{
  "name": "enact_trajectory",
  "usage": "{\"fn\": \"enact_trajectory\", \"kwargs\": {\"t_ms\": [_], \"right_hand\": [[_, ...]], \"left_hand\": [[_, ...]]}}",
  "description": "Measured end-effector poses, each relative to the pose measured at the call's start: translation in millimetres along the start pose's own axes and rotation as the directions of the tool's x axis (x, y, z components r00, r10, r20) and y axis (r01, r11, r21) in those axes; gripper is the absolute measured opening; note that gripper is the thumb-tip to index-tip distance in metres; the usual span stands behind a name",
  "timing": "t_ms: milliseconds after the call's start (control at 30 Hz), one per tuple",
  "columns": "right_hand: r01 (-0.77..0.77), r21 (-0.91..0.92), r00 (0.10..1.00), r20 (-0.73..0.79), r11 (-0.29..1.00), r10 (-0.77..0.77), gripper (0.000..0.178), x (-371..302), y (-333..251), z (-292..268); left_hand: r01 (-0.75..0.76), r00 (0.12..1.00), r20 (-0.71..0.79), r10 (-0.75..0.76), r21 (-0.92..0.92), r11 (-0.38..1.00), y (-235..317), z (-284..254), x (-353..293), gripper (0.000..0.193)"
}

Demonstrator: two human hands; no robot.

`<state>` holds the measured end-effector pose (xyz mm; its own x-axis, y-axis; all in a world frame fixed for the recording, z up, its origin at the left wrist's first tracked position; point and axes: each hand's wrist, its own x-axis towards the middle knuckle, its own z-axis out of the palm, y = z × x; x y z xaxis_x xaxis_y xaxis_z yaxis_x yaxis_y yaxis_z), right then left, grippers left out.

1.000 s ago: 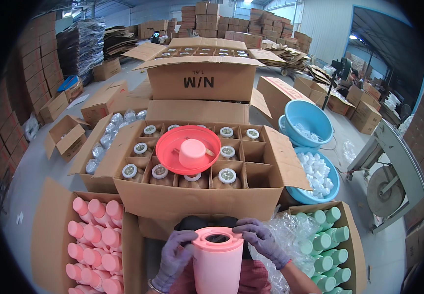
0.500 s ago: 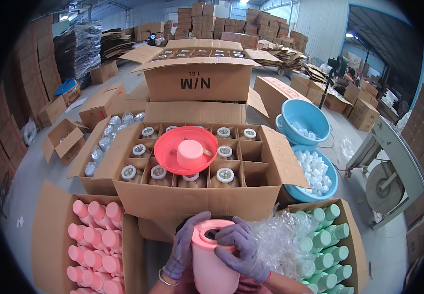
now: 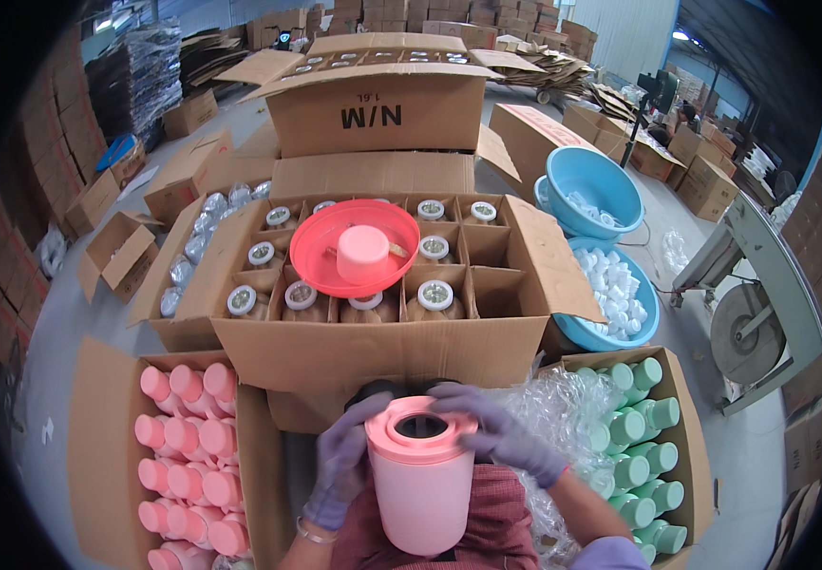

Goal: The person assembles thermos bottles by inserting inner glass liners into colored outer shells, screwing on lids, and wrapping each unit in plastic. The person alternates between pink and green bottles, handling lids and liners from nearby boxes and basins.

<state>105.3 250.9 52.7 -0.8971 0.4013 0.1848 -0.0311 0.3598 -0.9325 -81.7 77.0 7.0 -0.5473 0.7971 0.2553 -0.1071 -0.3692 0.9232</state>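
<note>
A pink flask body (image 3: 420,494) stands upright between my hands in front of my lap, with a round dark opening in its pink top ring. My left hand (image 3: 342,456), in a greyish-purple glove, is closed on the left side of the flask's upper rim. My right hand (image 3: 501,432), gloved alike, has its fingers curled over the right side of the ring; they are slightly blurred. Directly ahead, a red dish (image 3: 316,249) holding a pink cup-shaped cap (image 3: 363,255) rests on a divided carton (image 3: 335,347) of bottles with white-rimmed tops.
To my left stands a carton of pink flasks (image 3: 183,437). On the right are clear plastic wrap (image 3: 548,427), a carton of green flasks (image 3: 653,418), and blue basins (image 3: 601,195) with small white parts (image 3: 610,290). Another carton (image 3: 382,114) stands behind, a metal machine (image 3: 753,313) farther right.
My right hand has shifted from over the opening to the right rim, uncovering the dark hole. The flask stands more upright, and my view has tilted down.
</note>
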Motion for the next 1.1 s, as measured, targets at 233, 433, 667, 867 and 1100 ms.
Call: {"fn": "enact_trajectory", "kwargs": {"t_ms": [233, 433, 667, 867, 1100], "right_hand": [[0.041, 0.134, 0.997, 0.065, 0.990, -0.050, 0.046, 0.9, 3.5, -7.4], [0.097, -0.023, 0.994, 0.043, 0.995, -0.096, 0.042, 12.0, -1.6, 7.2], [-0.490, 0.394, 0.860, 0.070, 0.778, 0.506, 0.097, 77.6, 0.3, -32.9], [-0.081, 0.032, 0.930, -0.357, 0.996, 0.088, 0.062, 73.5, -18.0, -11.9], [-0.077, -0.327, 0.977, -0.215, 0.942, 0.006, 0.075, 75.7, -43.0, -3.2]], "left_hand": [[0.051, 0.977, 0.194, -0.090, 0.196, 0.979, 12.5, -1.9, 22.9, 0.061], [-0.027, 0.958, 0.284, -0.040, 0.226, 0.974, 16.9, -2.4, 35.0, 0.095], [-0.002, 0.806, 0.580, -0.117, 0.201, 0.980, 53.3, 18.9, 88.9, 0.080], [0.129, 0.991, -0.030, -0.131, -0.051, 0.990, 31.1, 29.5, 89.6, 0.033], [0.025, 0.978, -0.209, 0.004, 0.134, 0.991, 37.2, 38.5, 87.5, 0.030]]}}
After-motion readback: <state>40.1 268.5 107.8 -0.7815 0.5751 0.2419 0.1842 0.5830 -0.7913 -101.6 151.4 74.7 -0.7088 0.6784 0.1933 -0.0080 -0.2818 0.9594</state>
